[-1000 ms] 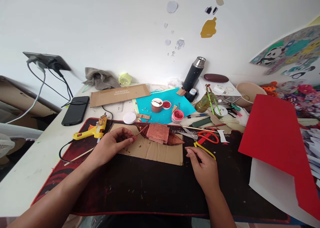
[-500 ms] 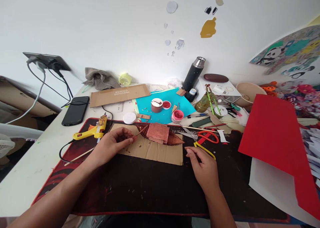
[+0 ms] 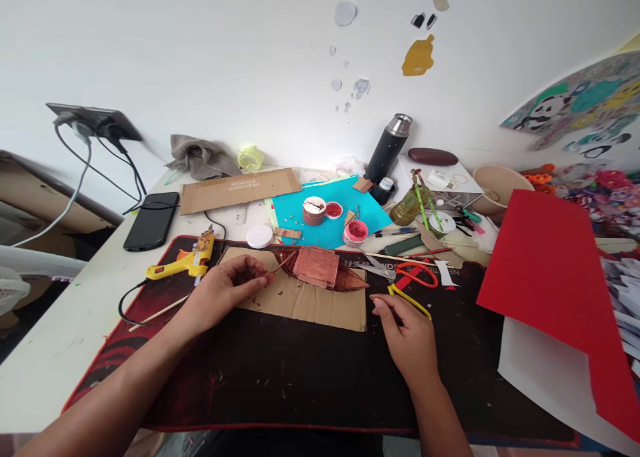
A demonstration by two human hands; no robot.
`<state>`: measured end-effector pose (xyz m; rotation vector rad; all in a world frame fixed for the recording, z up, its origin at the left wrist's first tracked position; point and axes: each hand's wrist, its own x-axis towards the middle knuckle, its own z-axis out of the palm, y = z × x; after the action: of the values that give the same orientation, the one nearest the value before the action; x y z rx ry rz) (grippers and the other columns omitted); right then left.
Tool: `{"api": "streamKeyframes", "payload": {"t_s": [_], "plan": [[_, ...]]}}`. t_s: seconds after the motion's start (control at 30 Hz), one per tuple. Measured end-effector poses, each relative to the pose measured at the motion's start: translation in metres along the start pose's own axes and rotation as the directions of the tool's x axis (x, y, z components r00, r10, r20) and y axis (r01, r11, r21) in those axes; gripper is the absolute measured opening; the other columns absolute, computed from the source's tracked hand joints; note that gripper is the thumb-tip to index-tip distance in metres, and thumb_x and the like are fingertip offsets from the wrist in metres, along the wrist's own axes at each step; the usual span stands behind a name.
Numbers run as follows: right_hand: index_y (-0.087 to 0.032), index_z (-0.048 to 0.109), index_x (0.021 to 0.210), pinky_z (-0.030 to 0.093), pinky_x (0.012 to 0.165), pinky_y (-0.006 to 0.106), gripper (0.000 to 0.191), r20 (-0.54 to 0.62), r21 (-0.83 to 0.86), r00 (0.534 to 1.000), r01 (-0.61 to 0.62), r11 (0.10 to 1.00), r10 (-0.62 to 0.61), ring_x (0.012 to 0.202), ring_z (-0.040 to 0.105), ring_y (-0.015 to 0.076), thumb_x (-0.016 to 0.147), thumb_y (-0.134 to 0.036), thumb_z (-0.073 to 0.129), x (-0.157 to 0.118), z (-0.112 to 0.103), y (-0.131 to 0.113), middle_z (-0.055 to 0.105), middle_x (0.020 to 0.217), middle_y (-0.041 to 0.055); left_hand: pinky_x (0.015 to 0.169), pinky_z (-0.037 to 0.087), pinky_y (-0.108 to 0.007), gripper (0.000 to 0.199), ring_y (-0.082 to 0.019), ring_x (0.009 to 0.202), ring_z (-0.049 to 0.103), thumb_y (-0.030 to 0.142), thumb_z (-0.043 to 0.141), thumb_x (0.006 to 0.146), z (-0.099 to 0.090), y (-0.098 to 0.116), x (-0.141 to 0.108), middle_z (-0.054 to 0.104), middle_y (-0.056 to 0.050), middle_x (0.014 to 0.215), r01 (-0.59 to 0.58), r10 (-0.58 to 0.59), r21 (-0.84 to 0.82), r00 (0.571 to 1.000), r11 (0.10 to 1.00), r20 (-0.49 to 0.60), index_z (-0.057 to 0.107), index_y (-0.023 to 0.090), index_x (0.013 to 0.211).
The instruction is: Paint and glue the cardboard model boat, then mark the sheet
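A reddish-brown cardboard boat (image 3: 317, 267) with a raised cover lies on a flat piece of cardboard (image 3: 300, 308). My left hand (image 3: 230, 290) is beside the boat's left end, its fingers pinching a thin brown stick (image 3: 283, 262) that points toward the boat. Beyond the boat's right tip, my right hand (image 3: 407, 330) has thumb and forefinger pressed together; a tiny bit at the fingertips is too small to name. Scissors (image 3: 416, 274) with red and yellow handles lie just behind that hand.
A yellow glue gun (image 3: 183, 265) with a cord lies at the left, near a black phone (image 3: 151, 221). Open paint jars (image 3: 355, 233) stand behind the boat, by a blue sheet (image 3: 290, 208). A black flask (image 3: 387, 149) leans farther back. Red paper (image 3: 547, 270) rises at the right.
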<state>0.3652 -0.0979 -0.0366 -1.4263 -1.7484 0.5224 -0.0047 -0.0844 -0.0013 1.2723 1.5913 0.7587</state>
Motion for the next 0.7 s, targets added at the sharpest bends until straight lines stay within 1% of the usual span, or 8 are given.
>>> {"api": "streamKeyframes", "payload": {"t_s": [0.17, 0.3, 0.4, 0.53, 0.6, 0.7], "plan": [[-0.026, 0.088, 0.099, 0.068, 0.071, 0.034, 0.039, 0.017, -0.006, 1.0, -0.016, 1.0, 0.016, 0.076, 0.085, 0.0258, 0.111, -0.053, 0.062, -0.001, 0.0, 0.001, 0.087, 0.087, 0.0065, 0.088, 0.057, -0.042, 0.067, -0.033, 0.098, 0.077, 0.088, 0.083, 0.07, 0.0, 0.002, -0.001, 0.086, -0.009, 0.103, 0.005, -0.005, -0.008, 1.0, 1.0, -0.013, 0.077, 0.025, 0.093], [-0.027, 0.088, 0.098, 0.069, 0.073, 0.035, 0.04, 0.006, -0.006, 1.0, -0.019, 1.0, 0.019, 0.077, 0.085, 0.0263, 0.11, -0.055, 0.062, 0.0, -0.001, 0.0, 0.087, 0.086, 0.0064, 0.088, 0.058, -0.043, 0.068, -0.033, 0.1, 0.078, 0.088, 0.083, 0.07, 0.0, 0.0, -0.001, 0.086, -0.009, 0.102, 0.011, -0.011, -0.011, 1.0, 1.0, 0.0, 0.076, 0.025, 0.095], [-0.026, 0.088, 0.097, 0.068, 0.069, 0.034, 0.041, -0.021, 0.009, 0.999, -0.03, 1.0, 0.03, 0.075, 0.084, 0.0265, 0.11, -0.056, 0.063, 0.0, -0.001, -0.002, 0.086, 0.084, 0.0065, 0.088, 0.059, -0.042, 0.068, -0.033, 0.1, 0.077, 0.088, 0.082, 0.071, 0.0, -0.003, 0.0, 0.085, -0.009, 0.104, 0.011, -0.011, -0.008, 1.0, 1.0, 0.0, 0.076, 0.025, 0.095], [-0.025, 0.088, 0.095, 0.067, 0.07, 0.034, 0.044, -0.089, 0.044, 0.994, -0.063, 0.997, 0.066, 0.072, 0.082, 0.0258, 0.108, -0.059, 0.065, -0.003, -0.001, -0.004, 0.084, 0.077, 0.0057, 0.089, 0.059, -0.042, 0.066, -0.032, 0.1, 0.077, 0.087, 0.083, 0.072, 0.0, -0.004, 0.0, 0.084, -0.009, 0.102, 0.001, -0.001, -0.033, 1.0, 0.999, 0.002, 0.076, 0.026, 0.094], [-0.023, 0.088, 0.095, 0.064, 0.062, 0.033, 0.047, -0.132, 0.073, 0.984, -0.109, 0.991, 0.118, 0.062, 0.077, 0.0235, 0.108, -0.062, 0.064, -0.005, -0.004, -0.007, 0.08, 0.071, 0.0045, 0.091, 0.059, -0.043, 0.065, -0.032, 0.1, 0.077, 0.086, 0.084, 0.072, 0.0, -0.003, -0.002, 0.084, -0.009, 0.101, -0.01, 0.011, -0.061, 1.0, 0.998, 0.001, 0.075, 0.026, 0.093], [-0.022, 0.087, 0.092, 0.053, 0.046, 0.029, 0.048, -0.159, 0.105, 0.973, -0.15, 0.983, 0.165, 0.046, 0.063, 0.0177, 0.107, -0.062, 0.067, -0.007, -0.012, -0.021, 0.072, 0.062, 0.0014, 0.092, 0.06, -0.044, 0.062, -0.031, 0.1, 0.077, 0.083, 0.086, 0.073, 0.001, 0.001, -0.008, 0.083, -0.008, 0.101, -0.03, 0.032, -0.119, 0.999, 0.992, 0.012, 0.074, 0.025, 0.091]]}}
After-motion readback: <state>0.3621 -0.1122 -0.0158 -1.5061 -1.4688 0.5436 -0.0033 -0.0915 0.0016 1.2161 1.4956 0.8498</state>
